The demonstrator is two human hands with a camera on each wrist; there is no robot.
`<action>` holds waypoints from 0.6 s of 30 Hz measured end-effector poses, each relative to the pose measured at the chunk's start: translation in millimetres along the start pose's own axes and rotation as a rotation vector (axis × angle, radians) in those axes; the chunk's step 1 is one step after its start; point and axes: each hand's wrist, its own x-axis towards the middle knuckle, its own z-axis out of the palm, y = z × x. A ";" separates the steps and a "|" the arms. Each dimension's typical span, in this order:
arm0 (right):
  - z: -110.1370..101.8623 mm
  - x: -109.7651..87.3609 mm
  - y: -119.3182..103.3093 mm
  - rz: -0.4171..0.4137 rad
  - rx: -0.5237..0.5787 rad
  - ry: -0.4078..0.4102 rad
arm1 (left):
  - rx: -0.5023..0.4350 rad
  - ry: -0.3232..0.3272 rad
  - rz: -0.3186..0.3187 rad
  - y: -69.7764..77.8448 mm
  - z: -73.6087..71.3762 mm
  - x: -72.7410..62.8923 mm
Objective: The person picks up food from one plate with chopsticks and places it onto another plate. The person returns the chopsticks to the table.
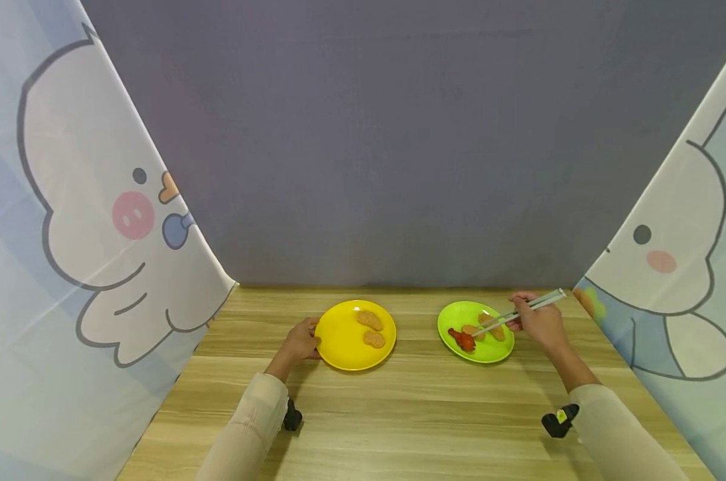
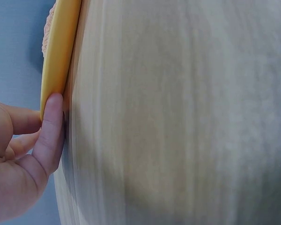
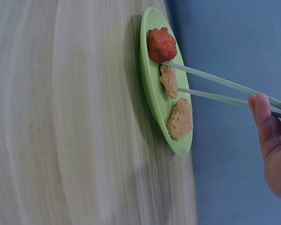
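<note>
My left hand (image 1: 301, 341) pinches the left rim of a yellow plate (image 1: 335, 344), with thumb and fingers on its edge in the left wrist view. Two tan fried chicken pieces, an upper one (image 1: 370, 320) and a lower one (image 1: 374, 339), lie on that plate. A pair of pale chopsticks (image 1: 533, 304) is held in my right hand (image 1: 543, 324). Their tips reach over a green plate (image 1: 453, 312), spread around a small tan chicken piece (image 3: 168, 80). Beside it are a red drumstick-shaped piece (image 3: 162, 45) and a larger tan fried piece (image 3: 181, 119).
Both plates stand on a wood-grain table (image 1: 417, 414), with bare wood between them. A grey wall panel (image 1: 399, 167) rises at the table's back edge. Printed cartoon curtains stand at left (image 1: 86, 200) and right (image 1: 669, 267).
</note>
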 end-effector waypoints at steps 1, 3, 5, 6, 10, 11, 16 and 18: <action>0.6 0.2 0.0 -0.004 0.001 0.003 | -0.002 0.000 -0.002 -0.2 0.2 -0.2; 2.0 0.0 -0.5 -0.005 0.015 0.011 | -0.004 0.003 -0.007 -0.3 0.6 -0.7; 2.7 -0.9 -0.7 -0.007 0.022 0.019 | 0.000 0.002 -0.001 -0.6 0.8 -0.8; 2.9 -1.1 -0.8 -0.009 0.023 0.024 | -0.001 0.002 -0.001 -0.8 1.0 -0.9; 2.7 -0.5 -2.7 -0.034 0.051 0.049 | 0.010 0.004 0.007 -1.7 0.8 -0.3; 2.5 -0.1 -3.5 -0.041 0.061 0.056 | 0.012 0.003 0.006 -1.8 0.8 -0.3; 2.1 1.6 -9.5 -0.049 0.146 0.066 | 0.003 0.002 -0.008 -2.0 1.0 0.2; 3.5 2.1 -12.0 -0.040 0.195 0.064 | 0.009 0.005 -0.007 -2.3 1.3 0.7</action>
